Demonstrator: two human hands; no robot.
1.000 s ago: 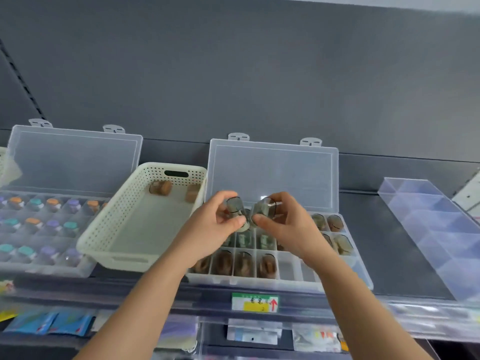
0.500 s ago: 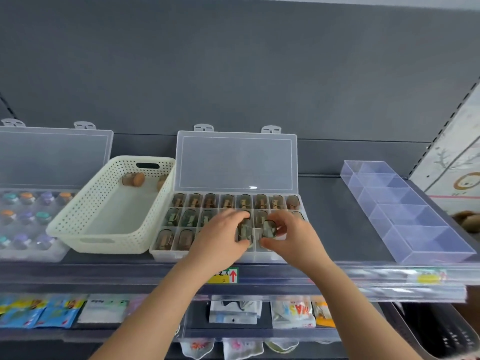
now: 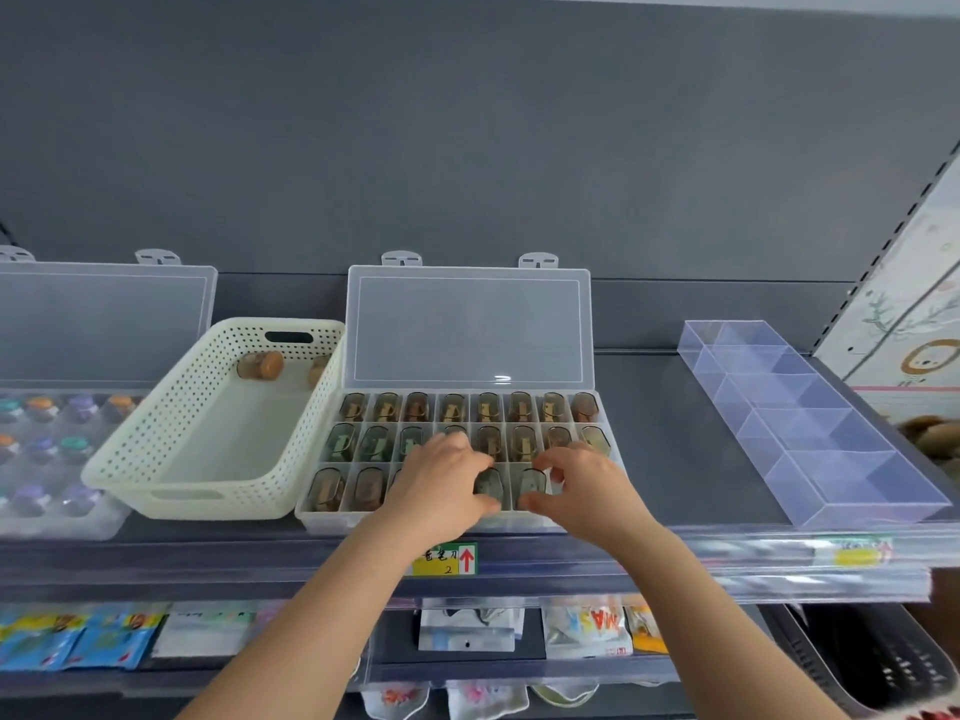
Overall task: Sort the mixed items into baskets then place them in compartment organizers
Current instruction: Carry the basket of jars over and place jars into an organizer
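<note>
Organizer: the clear plastic compartment organizer (image 3: 332, 516) sits on the dark grey shelf (image 3: 660, 459), its lid upright at 12 o'clock; the 2 back rows hold small glass bottles.
Left hand: the left hand (image 3: 441, 488) is over the 6 o'clock row, fingers narrow, thumb and forefinger pinching a small grey-green glass bottle (image 3: 489, 485) that is low in a compartment.
Right hand: the right hand (image 3: 589, 493) is just beside it at 3 o'clock, fingers narrow, pinching a second small glass bottle (image 3: 531, 484) in the neighbouring compartment.
Basket: the cream perforated plastic basket (image 3: 130, 459) touches the organizer at 9 o'clock; a cork-stoppered glass bottle (image 3: 262, 365) lies at its far end, with another partly hidden by the wall.
Further at 9 o'clock: a second clear organizer (image 3: 62, 517) holding bottles with coloured caps.
At 3 o'clock, apart: a clear lilac divided tray (image 3: 810, 433).
Shelf edge: a yellow-green price label (image 3: 447, 559) with a red arrow at 6 o'clock.
</note>
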